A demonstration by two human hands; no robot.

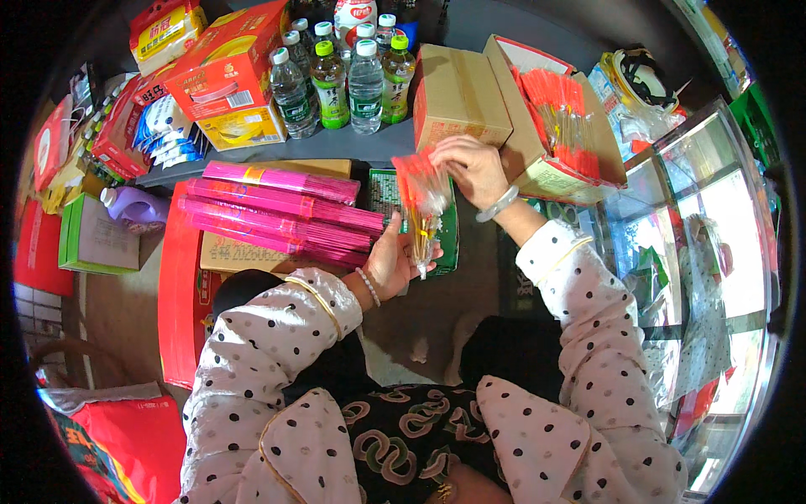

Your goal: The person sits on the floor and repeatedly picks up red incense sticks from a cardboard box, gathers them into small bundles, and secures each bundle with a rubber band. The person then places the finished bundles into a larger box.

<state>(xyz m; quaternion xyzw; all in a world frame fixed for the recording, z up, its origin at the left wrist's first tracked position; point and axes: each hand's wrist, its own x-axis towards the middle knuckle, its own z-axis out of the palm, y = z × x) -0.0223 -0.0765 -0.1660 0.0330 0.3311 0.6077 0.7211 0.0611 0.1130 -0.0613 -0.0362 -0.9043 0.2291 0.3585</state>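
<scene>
In my left hand (pixel 391 257) lies a clear plastic packet (pixel 420 205) of thin sticks with red upper ends and a yellow tie low down. It is held upright, its narrow end by my fingers. My right hand (pixel 469 169) has its fingertips bent onto the packet's upper right edge; the exact grip is partly hidden and the red top is blurred. Just left of my left hand, several bundles of pink-wrapped incense sticks (pixel 283 214) lie stacked on a cardboard box (pixel 242 252). Behind the packet is a green box (pixel 448 246).
On the dark counter (pixel 242 153) stand bottled drinks (pixel 365 88), a closed carton (pixel 463 94) and an open carton (pixel 535 167) filled with similar red packets (pixel 560 113). A glass display case (pixel 711 252) is at right. At left are a purple jug (pixel 135 205) and a red bag (pixel 135 435).
</scene>
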